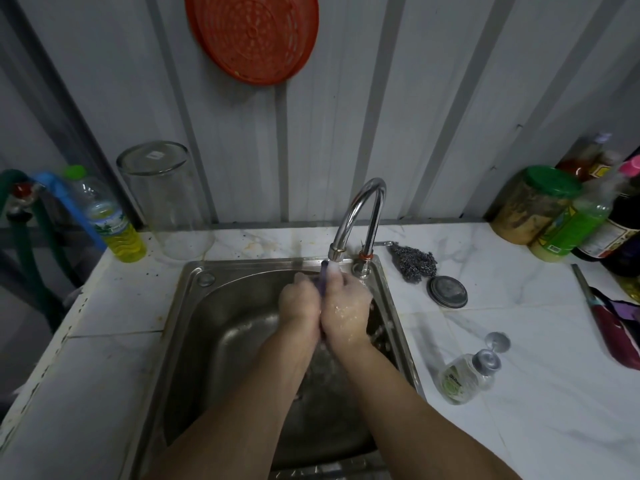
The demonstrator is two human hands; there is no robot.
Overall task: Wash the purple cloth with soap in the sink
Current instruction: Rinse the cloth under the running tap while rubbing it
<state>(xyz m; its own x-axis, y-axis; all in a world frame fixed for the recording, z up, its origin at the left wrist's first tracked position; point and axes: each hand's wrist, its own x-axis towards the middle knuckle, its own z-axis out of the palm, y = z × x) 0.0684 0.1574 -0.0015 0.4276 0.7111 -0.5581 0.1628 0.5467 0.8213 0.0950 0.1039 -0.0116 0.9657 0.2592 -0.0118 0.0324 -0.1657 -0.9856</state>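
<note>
Over the steel sink (194, 334), my left hand (299, 303) and my right hand (346, 315) are pressed together around the purple cloth (323, 277). Only a thin dark purple strip of it shows between the palms, sticking up toward the spout. Both hands are wet and hold the cloth right under the chrome tap (360, 216), where water runs onto them. A small clear soap bottle (460, 377) lies on its side on the counter right of the sink, its cap (497, 341) off beside it.
A steel scourer (414, 261) and a round metal lid (447, 292) lie right of the tap. Jars and bottles (568, 216) crowd the back right corner. An upturned glass jar (166, 199) and a yellow liquid bottle (110, 220) stand back left. A knife (599, 306) lies at right.
</note>
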